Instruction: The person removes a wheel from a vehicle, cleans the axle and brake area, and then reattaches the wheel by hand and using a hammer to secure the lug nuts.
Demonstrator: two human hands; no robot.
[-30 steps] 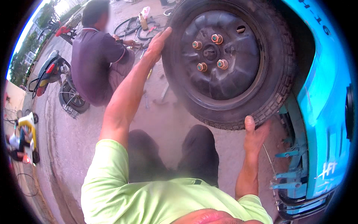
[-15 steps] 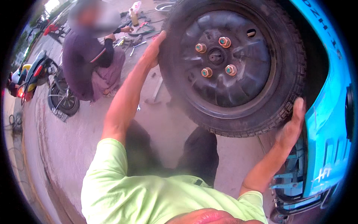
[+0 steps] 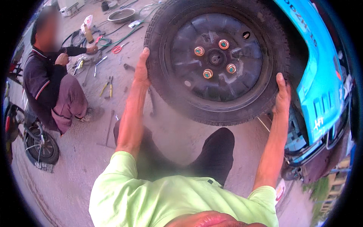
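Note:
In front of me a black tyre on a dark steel wheel [image 3: 181, 53] stands upright at the blue vehicle's wheel arch. Four-sided around its hub sit several brassy wheel nuts [image 3: 231, 68] with greenish centres. My left hand [image 3: 142, 72] grips the tyre's left side, thumb up along the tread. Against the lower right side presses my right hand [image 3: 282, 96], its thumb also upward. Fingers of both hands are partly hidden behind the tyre.
At the left a person [image 3: 43, 79] squats among pliers [image 3: 107, 87], red-handled scissors [image 3: 119, 48], a cross-shaped wrench [image 3: 100, 64] and hoses. A metal basin [image 3: 121, 15] lies farther back. A motorbike wheel [image 3: 41, 147] stands at far left; the blue vehicle body [image 3: 321, 102] borders the right.
My view has turned, bringing more of the tools and the squatting person into sight. On the tyre, my left hand sits lower and my right hand higher than before.

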